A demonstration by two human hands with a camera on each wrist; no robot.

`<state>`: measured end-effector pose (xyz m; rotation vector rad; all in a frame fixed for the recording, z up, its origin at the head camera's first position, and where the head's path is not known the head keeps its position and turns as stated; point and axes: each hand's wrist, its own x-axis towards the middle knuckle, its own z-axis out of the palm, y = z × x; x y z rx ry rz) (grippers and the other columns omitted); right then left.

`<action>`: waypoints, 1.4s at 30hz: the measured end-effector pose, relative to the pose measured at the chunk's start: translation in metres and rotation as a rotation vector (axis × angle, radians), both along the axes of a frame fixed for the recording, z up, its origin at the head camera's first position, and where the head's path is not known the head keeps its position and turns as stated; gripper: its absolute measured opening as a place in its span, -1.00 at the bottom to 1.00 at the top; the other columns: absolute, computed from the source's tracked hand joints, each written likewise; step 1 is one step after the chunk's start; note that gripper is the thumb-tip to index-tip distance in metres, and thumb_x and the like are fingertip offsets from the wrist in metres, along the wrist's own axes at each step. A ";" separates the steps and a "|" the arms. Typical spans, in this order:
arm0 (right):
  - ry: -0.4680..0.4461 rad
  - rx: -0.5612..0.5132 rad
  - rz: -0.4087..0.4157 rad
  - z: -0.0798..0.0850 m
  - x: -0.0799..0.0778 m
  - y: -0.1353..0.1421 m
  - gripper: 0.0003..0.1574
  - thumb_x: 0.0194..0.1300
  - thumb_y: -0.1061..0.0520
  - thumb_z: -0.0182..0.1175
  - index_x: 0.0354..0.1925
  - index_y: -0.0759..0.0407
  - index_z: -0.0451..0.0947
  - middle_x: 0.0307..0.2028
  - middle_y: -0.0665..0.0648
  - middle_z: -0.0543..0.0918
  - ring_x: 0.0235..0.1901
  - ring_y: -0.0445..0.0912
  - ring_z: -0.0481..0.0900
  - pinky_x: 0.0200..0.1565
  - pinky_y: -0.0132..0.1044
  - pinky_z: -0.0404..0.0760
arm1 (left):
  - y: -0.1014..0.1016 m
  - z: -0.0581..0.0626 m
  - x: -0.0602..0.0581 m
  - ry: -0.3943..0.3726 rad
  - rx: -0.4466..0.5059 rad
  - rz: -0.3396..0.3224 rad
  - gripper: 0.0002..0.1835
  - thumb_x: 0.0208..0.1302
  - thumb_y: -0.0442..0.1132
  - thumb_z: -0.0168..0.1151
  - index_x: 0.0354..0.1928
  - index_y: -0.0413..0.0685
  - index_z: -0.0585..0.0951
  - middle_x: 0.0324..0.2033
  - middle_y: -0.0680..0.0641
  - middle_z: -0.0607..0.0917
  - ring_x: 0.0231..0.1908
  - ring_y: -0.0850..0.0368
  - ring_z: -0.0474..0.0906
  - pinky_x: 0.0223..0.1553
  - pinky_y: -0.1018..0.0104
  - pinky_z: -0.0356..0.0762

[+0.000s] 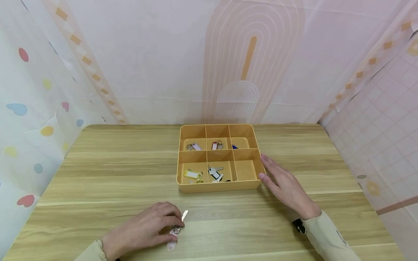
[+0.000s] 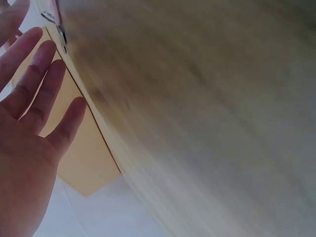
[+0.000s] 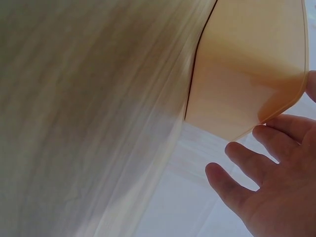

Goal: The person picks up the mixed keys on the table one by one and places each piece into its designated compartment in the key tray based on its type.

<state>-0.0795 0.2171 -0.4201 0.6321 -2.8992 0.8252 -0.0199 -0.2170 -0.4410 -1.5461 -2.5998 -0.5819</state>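
Note:
A key (image 1: pixel 184 215) with a pale pink tag (image 1: pixel 171 245) and a metal ring lies low at the table's front. Over it is my left hand (image 1: pixel 147 229), thumb tip at the tag and forefinger near the key. Its other fingers stretch out loosely in the left wrist view. The orange divided box (image 1: pixel 217 187) stands farther back. My right hand (image 1: pixel 289 186) touches the box's right side with extended fingers, its thumb at the front corner. In the right wrist view, fingertips (image 3: pixel 266 129) lie along the box rim.
Inside the box, tagged keys lie in separate compartments: a yellow tag (image 1: pixel 192 174), a dark tag (image 1: pixel 216 175), a red tag (image 1: pixel 214 145) and a lavender tag (image 1: pixel 196 146). Something blue (image 1: pixel 234 146) shows at back right. Patterned cloth (image 1: pixel 156 65) hangs behind the wooden table (image 1: pixel 130 159).

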 end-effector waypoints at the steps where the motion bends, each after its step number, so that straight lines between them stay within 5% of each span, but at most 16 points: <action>1: -0.001 -0.001 0.000 0.000 0.000 0.000 -0.22 0.66 -0.13 -0.02 0.59 0.24 0.15 0.58 0.20 0.18 0.52 0.19 0.21 0.43 0.26 0.24 | 0.000 0.000 0.000 0.002 -0.003 -0.004 -0.74 0.29 0.04 0.45 -0.07 0.15 0.76 -0.05 0.19 0.64 -0.02 0.23 0.56 0.03 0.14 0.61; 22: -0.010 -0.005 -0.006 0.001 0.000 0.001 -0.22 0.65 -0.14 -0.01 0.60 0.21 0.15 0.59 0.19 0.17 0.52 0.20 0.20 0.44 0.27 0.22 | 0.001 -0.005 -0.005 0.064 -0.019 -0.051 -0.87 0.28 -0.09 0.48 -0.17 0.13 0.79 -0.12 0.17 0.64 -0.10 0.27 0.56 -0.05 0.26 0.62; 32: -0.006 -0.012 -0.003 0.000 -0.001 0.000 -0.22 0.64 -0.13 0.01 0.59 0.22 0.16 0.58 0.17 0.19 0.51 0.19 0.22 0.43 0.26 0.24 | 0.000 -0.008 -0.008 0.129 0.090 -0.072 -0.84 0.09 -0.26 0.59 -0.29 0.11 0.80 -0.22 0.22 0.66 -0.19 0.33 0.58 -0.09 0.40 0.57; 42: -0.005 -0.022 -0.007 -0.001 0.000 0.000 -0.22 0.64 -0.13 0.01 0.59 0.22 0.16 0.58 0.18 0.19 0.50 0.20 0.24 0.43 0.25 0.24 | 0.019 0.006 -0.012 0.113 0.183 -0.009 -0.97 0.39 -0.19 0.39 -0.23 0.12 0.77 -0.16 0.25 0.68 -0.14 0.33 0.61 -0.02 0.40 0.58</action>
